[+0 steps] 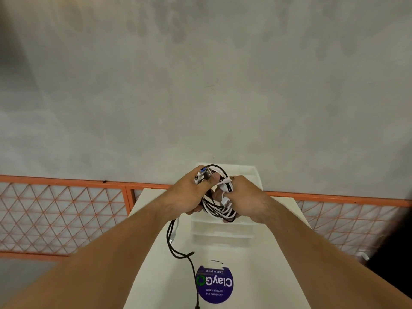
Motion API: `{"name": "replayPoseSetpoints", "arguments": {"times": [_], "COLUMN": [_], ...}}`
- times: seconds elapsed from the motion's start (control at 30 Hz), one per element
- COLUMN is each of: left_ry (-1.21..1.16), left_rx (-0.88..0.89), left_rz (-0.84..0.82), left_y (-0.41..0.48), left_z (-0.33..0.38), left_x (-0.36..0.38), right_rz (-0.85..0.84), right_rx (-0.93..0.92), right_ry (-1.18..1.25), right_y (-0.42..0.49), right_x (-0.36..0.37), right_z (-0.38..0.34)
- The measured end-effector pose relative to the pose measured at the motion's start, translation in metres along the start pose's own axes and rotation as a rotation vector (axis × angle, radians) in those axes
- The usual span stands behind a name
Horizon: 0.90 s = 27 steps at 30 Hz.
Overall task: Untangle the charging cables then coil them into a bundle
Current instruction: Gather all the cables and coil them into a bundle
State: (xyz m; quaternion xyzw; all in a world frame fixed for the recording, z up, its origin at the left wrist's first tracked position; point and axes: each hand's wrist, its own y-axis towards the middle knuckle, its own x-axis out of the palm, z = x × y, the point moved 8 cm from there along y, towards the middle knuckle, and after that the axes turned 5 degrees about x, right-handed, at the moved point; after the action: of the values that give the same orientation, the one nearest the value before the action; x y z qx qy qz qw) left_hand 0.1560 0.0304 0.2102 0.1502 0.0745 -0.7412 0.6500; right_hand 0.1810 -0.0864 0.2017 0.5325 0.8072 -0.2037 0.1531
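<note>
In the head view, both forearms reach forward over a white table, and the two hands meet above its far part. Between them is the bundle of cables, lifted above the table. It is a mix of black and white cords wound into several loose loops that cross each other, not a neat ring.

The left hand grasps the left side of the loops. Its fingers are curled under them, and the thumb presses on some plugs at the top; one is metal-grey and one has a blue part. The right hand grips the right side, with its fingers bent around the white cords. A white connector sticks out near its knuckles.

From under the left hand, a loose black cable hangs down to the table beside a thin white end. It then runs toward the near edge of the picture.

Under the hands stands a white plastic tray with shallow steps. Nearer to the person, a round blue sticker lies on the table, and its word "ClayGo" reads upside down. Behind the table runs an orange mesh railing, and beyond it is a grey concrete surface.
</note>
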Motion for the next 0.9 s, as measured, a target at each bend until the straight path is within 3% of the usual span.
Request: {"name": "replayPoseSetpoints", "arguments": {"times": [0.13,0.27,0.6,0.7,0.8,0.9], "left_ry": [-0.047,-0.056,-0.103,-0.128,-0.106,-0.045], "left_rx": [-0.042,-0.039,0.062,0.136,0.170,0.226], "left_rz": [-0.020,-0.166,0.062,0.065,0.092,0.093], "left_y": [-0.001,-0.005,-0.002,-0.005,-0.003,-0.002], "left_z": [-0.005,-0.004,0.006,0.014,0.013,0.015], "left_x": [0.004,0.014,-0.001,-0.001,-0.001,0.002], "right_rz": [-0.044,-0.066,0.068,-0.039,-0.254,-0.339], "right_rx": [0.104,0.192,-0.149,-0.155,-0.038,-0.013], "right_ry": [0.163,0.166,-0.061,0.101,0.271,0.228], "right_y": [-0.001,0.000,0.001,-0.004,-0.012,-0.015], "right_x": [0.001,0.001,0.001,0.003,0.008,0.011], "right_z": [0.009,0.015,-0.008,-0.008,-0.003,-0.003]}}
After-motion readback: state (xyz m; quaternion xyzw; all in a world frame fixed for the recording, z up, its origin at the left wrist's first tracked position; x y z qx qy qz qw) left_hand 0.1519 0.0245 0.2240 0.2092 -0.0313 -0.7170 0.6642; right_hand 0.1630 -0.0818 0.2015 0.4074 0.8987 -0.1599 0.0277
